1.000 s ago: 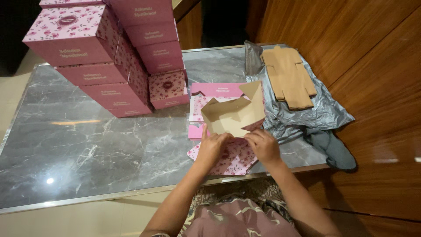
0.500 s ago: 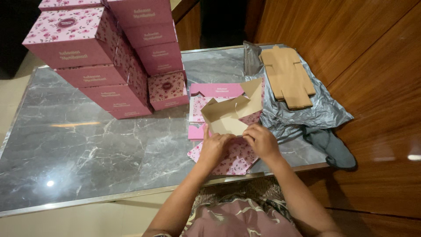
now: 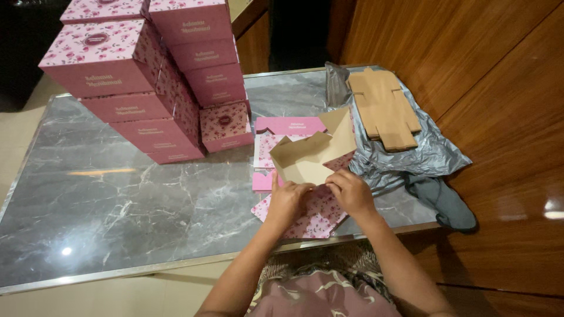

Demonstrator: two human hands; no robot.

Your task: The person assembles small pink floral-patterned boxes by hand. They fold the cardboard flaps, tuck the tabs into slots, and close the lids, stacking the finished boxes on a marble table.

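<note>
A half-folded pink floral cardboard box (image 3: 311, 155) with a tan inside stands open on the grey marble table (image 3: 129, 205). My left hand (image 3: 286, 199) grips its near left edge, thumb up along the side. My right hand (image 3: 351, 191) pinches the near right flap. Under both hands lies a flat pink floral box blank (image 3: 314, 218), and more flat pink blanks (image 3: 282, 132) lie just behind the box.
Several finished pink floral boxes (image 3: 147, 76) are stacked at the back left. A pile of flat brown cardboard blanks (image 3: 383, 108) rests on a grey plastic bag (image 3: 423, 155) at the right, beside a brown wooden wall (image 3: 493, 88).
Both hands have pressed in slightly on the box's near flaps, and the box has settled a little lower. The view has shifted a little.
</note>
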